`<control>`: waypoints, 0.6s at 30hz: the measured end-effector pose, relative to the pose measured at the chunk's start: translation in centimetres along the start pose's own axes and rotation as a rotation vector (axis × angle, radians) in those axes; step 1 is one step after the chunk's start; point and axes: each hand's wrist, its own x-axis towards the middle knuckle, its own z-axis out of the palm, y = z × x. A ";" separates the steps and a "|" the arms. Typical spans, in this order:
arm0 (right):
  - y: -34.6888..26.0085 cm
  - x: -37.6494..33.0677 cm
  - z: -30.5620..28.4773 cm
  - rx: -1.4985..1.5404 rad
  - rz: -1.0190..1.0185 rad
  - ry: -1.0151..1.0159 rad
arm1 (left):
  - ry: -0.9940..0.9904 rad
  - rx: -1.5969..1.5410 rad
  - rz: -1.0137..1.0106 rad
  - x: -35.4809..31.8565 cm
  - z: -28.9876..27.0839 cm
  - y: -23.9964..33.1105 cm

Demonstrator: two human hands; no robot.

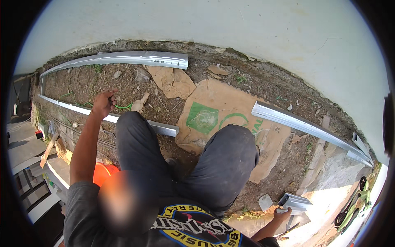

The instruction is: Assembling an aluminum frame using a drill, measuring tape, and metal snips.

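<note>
My left hand (104, 103) hangs over the soil at the left, its fingers curled; whatever is in them, if anything, is too small to make out. A thin green cord (123, 107) passes by that wrist and runs along the ground. Below the hand lies a long metal channel (164, 129), partly covered by my left knee. Down at the lower right, my right hand (283, 215) grips the near side of a short bundle of silvery metal channels (297, 201), its fingers partly hidden.
Another long channel (123, 59) lies along the pale wall (214, 20), and one (304, 121) stretches right from a flattened paper sack (230, 99) under my knees. Torn brown paper (170, 82) lies nearby. An orange container (105, 173) stands left; a green toy-like bike (354, 203) is far right.
</note>
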 end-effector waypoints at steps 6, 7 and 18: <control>3.3 -12.1 5.4 0.268 -0.138 -0.194 | -0.029 -0.251 -0.055 0.0 -0.4 -2.3; 3.2 -13.4 6.4 0.183 -0.292 -0.207 | -0.051 -0.274 -0.060 0.2 -0.5 -2.8; -1.6 -33.0 15.4 -0.456 -1.255 -0.439 | -0.056 -0.223 0.050 -2.7 -3.9 -4.3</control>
